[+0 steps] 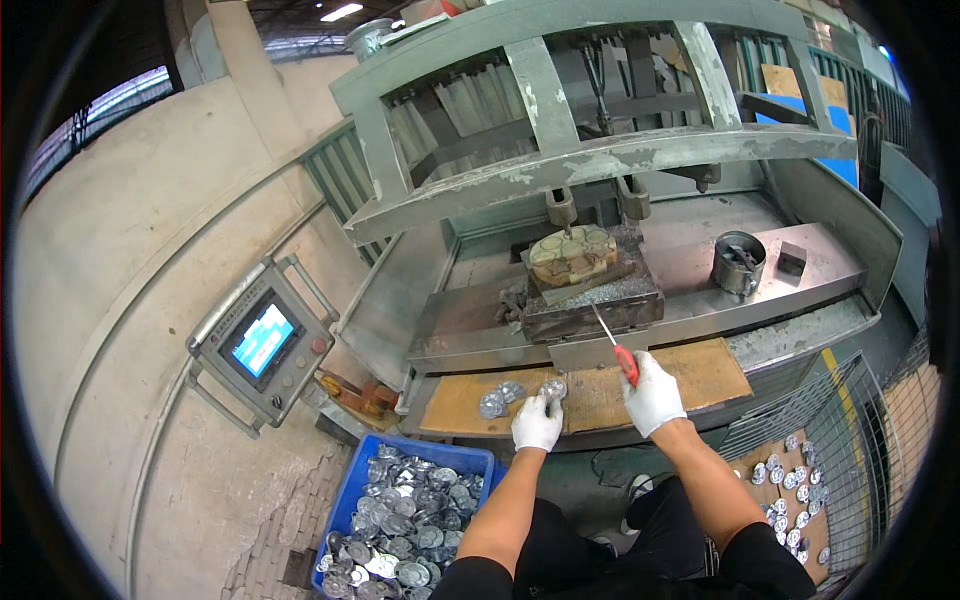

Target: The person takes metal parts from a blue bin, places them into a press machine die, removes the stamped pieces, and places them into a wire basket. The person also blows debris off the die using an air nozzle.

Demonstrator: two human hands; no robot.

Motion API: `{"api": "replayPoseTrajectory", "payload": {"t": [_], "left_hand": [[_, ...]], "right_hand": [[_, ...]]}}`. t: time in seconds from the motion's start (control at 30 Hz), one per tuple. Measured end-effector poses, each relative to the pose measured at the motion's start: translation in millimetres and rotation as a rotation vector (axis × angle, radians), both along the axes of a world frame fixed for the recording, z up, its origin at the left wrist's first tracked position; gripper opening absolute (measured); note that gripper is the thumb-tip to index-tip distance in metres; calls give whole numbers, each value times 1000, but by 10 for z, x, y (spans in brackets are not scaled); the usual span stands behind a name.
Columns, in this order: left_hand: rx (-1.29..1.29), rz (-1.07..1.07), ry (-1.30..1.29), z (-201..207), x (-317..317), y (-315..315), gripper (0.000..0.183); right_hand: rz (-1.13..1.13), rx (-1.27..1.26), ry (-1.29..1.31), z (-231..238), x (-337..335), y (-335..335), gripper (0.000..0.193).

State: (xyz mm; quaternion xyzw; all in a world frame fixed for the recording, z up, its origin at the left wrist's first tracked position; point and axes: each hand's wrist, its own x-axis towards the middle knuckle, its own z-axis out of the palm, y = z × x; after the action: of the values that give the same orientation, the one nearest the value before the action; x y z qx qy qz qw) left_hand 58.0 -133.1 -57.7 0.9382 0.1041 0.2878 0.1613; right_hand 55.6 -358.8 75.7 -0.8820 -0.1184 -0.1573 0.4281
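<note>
My left hand point(538, 425), in a white glove, has its fingers closed on a round silvery metal casting point(553, 388) at the middle of a tan board point(700, 372). Just left of it lie a few similar castings point(493, 404). In my right hand point(653, 395), also gloved, is a screwdriver point(626, 364) with a red handle. Its thin shaft slants up and away toward the front edge of a dark fixture block point(590, 318). On that block rests a yellowish die point(574, 256) with round shapes on its top face.
A blue crate point(488, 468) heaped with castings stands at lower left. To the right, a wire cage point(850, 440) holds more castings. A metal pot point(740, 262) and a small dark block point(792, 258) sit on the bed. A heavy frame point(600, 155) hangs overhead; a control panel point(262, 343) stands left.
</note>
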Motion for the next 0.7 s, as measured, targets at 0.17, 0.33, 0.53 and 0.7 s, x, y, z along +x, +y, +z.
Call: {"api": "replayPoseTrajectory", "payload": {"t": [0.17,0.33,0.53,0.7], "left_hand": [[-17,-17,-15,30,8,2,30],[-21,-22,-33,17,28,10,29],[-9,-16,-28,-17,-11,30,30],[-8,-16,10,10,-55,-9,30]], "right_hand": [[29,-2,17,30,13,36,32],[22,-8,10,11,49,15,32],[-106,8,15,35,116,-151,29],[193,364,100,-51,233,-591,38]]}}
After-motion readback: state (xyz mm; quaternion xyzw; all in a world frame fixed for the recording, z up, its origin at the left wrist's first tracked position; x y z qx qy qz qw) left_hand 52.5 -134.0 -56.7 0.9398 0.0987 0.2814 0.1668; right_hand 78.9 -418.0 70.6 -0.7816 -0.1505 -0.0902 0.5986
